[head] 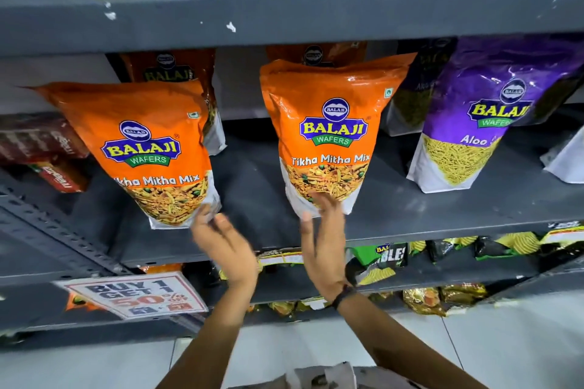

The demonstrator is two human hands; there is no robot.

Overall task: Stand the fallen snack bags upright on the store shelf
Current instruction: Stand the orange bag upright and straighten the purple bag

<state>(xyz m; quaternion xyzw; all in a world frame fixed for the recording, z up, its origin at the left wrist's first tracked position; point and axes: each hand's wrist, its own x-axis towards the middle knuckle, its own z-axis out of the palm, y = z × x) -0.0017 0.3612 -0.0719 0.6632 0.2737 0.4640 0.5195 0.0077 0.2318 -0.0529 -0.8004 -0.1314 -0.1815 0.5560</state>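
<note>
Snack bags: two glossy orange pouches stand upright on the grey metal shelf (410, 208), crinkled tops, clear windows showing mixed snack. Left orange bag (148, 148) leans slightly; middle orange bag (331, 136) stands straighter. More orange bags behind, mostly hidden. Purple bag (480, 123) upright to the right, label partly cut off by glare. Left hand (226, 246) blurred, grip released, fingertips at the left bag's lower corner. Right hand (325, 240) flat, grip released, fingers touching the middle bag's base. Sale sign (136, 295) below, tilted.
</note>
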